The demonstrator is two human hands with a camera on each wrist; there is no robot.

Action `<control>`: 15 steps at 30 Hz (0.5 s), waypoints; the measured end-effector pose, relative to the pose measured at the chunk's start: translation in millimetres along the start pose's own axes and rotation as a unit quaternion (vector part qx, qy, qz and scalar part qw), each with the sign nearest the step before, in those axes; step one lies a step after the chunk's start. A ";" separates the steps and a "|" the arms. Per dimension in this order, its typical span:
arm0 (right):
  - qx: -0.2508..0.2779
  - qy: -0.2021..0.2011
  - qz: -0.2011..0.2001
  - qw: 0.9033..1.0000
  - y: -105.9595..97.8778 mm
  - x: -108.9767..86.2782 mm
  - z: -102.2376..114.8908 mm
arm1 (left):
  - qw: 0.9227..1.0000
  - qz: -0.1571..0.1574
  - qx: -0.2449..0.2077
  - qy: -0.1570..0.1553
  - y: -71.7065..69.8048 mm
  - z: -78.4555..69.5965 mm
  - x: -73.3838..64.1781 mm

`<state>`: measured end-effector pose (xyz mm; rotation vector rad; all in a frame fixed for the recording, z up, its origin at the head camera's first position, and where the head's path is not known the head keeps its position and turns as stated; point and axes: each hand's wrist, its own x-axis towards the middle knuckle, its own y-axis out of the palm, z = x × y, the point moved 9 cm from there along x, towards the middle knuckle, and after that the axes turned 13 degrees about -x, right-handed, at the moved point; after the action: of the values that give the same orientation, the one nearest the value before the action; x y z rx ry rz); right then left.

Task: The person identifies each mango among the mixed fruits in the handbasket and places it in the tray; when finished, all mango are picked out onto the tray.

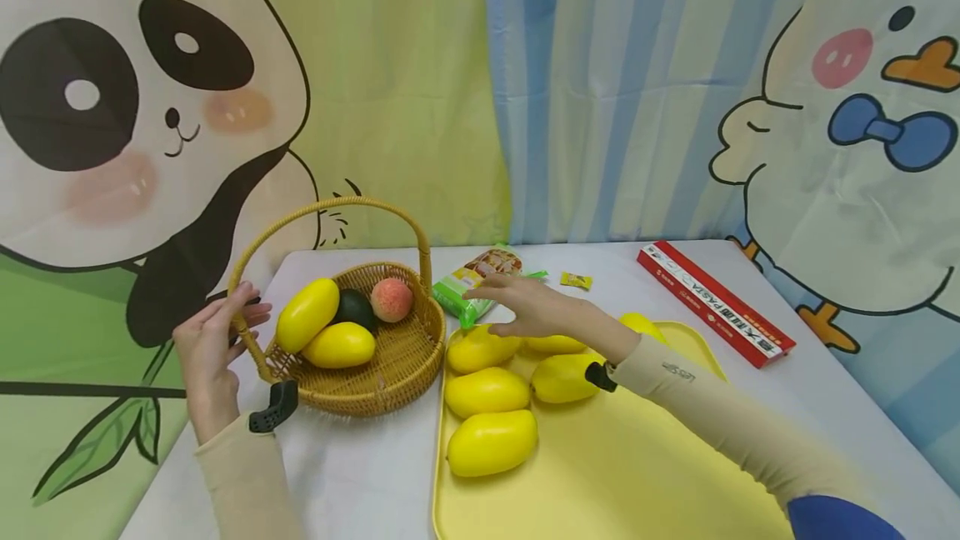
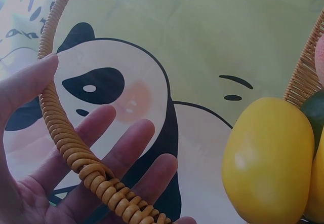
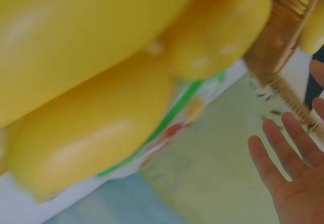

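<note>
At the wicker basket (image 1: 382, 398), my left hand (image 1: 210, 357) touches the left side of the arched handle (image 2: 71, 150). The thumb tip lies at the handle and the loosely straight fingers spread behind it. Inside the basket are two yellow mango-like fruits (image 1: 307, 315), a dark green avocado-like fruit (image 1: 356, 309) and a peach (image 1: 392, 299). My right hand (image 1: 528, 307) is over the far left part of the yellow tray (image 1: 600, 473), fingers extended, holding nothing. Several more yellow mango-like fruits (image 1: 492, 442) lie below and near it. The right wrist view shows that hand's spread fingers (image 3: 283, 158).
Behind the right hand lies a green and white snack bag (image 1: 457, 290), with a small yellow packet (image 1: 576, 280) to its right. A long red pasta box (image 1: 712, 302) lies at the table's right. Printed curtains (image 1: 405, 90) hang behind the white table (image 1: 360, 473).
</note>
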<state>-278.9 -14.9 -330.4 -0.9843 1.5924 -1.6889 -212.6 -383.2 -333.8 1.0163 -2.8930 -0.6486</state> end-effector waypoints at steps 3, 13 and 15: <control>0.000 -0.016 -0.002 1.000 0.7 29.3 22.4 | 1.000 0.003 -0.002 -0.001 1.9 2.8 -0.5; -0.070 -0.020 0.026 0.997 15.6 112.4 86.4 | 1.000 0.005 0.000 0.000 2.7 1.2 1.6; -0.081 -0.014 0.032 0.996 21.7 124.9 95.1 | 1.000 0.002 0.000 -0.001 1.2 1.3 1.9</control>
<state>-267.2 -172.7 -338.6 -1.0200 1.7446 -1.5146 -215.0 -382.9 -334.8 1.0106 -2.8958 -0.6499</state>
